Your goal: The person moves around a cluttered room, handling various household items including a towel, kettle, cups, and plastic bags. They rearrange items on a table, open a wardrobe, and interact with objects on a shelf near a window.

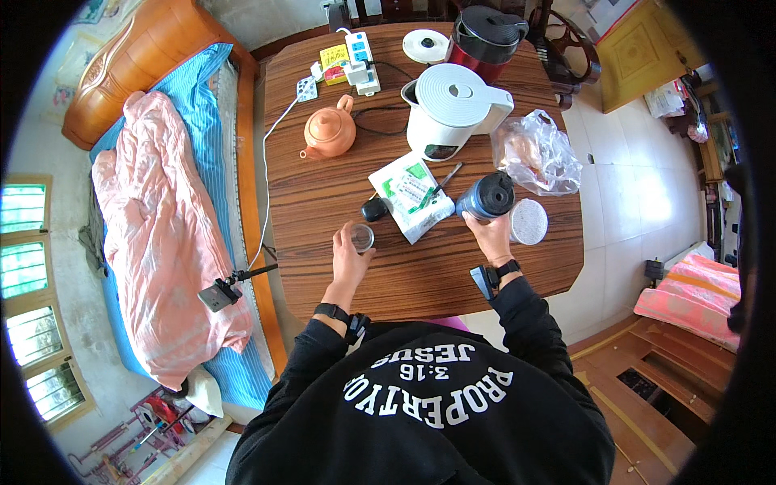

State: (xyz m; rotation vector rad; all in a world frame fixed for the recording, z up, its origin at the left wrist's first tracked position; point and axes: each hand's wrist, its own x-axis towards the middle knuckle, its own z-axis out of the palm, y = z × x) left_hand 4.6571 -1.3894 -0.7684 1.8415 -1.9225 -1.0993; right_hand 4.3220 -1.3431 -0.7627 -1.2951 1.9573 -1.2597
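Note:
My left hand [348, 257] has its fingers and thumb around a small clear cup [362, 238] near the table's front. On the other side, my right hand [490, 237] grips a blue bottle with a black lid [485, 197], which leans to the right in this view. Just beyond the cup sits a small black rounded object [374, 209]. Between my hands lies a white and green soft packet [409, 191], with a dark pen-like item [447, 177] across its edge. Close beside my right hand stands a white round container or lid [528, 222].
Farther back are an orange clay teapot [329, 129], a white electric kettle [451, 112], a red and black kettle [487, 45] and its white base [425, 46]. A clear plastic bag [538, 153] lies right. Cords run from a power strip [364, 63]. A phone on an arm [220, 295] juts out left.

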